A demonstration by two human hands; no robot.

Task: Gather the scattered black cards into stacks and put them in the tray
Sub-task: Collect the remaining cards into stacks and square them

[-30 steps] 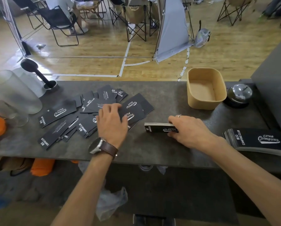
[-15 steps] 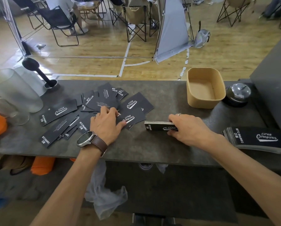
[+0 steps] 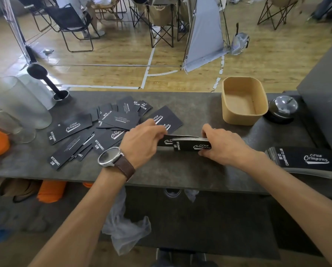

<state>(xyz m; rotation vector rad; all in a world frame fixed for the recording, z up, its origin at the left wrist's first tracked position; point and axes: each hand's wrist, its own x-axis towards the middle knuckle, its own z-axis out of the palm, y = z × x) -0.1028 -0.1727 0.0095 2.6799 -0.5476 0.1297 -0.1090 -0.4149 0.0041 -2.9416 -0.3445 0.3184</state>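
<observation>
Gripping the stack of black cards (image 3: 192, 145) at the centre of the frame, my right hand (image 3: 222, 146) curls its fingers and thumb round the right end of it, just above the dark counter (image 3: 180, 170). My left hand (image 3: 144, 142) (the one with the brown-strapped watch (image 3: 111, 157)) pinches a loose card (image 3: 164, 141) and holds it against the stack's left end. Scattered cards (image 3: 103, 128) lie overlapping at centre left. Up in the right of the frame the tan tray (image 3: 244, 101) sits on the counter with no cards in it, a silver bell (image 3: 282, 107) just beside it. Another stack (image 3: 305, 159) lies at the right edge.
</observation>
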